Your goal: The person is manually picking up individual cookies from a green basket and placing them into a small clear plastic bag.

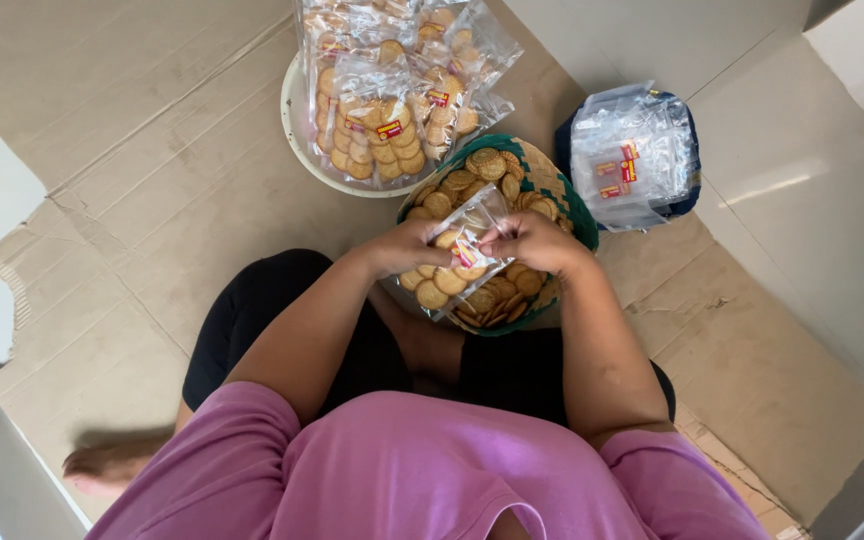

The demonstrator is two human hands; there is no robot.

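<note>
- We see the left hand and right hand pinching the top of 1 clear biscuit bag, fingers clamped on the plastic.
- The bag hangs between both hands, over the green woven basket of loose biscuits.
- Filled bags lie on a white tray; empty bags sit well to the right.

My left hand and right hand cover the top of the clear plastic biscuit packet. The stack of filled clear packets is cut off by the top edge. My fingertips are hidden behind the packet.
</note>
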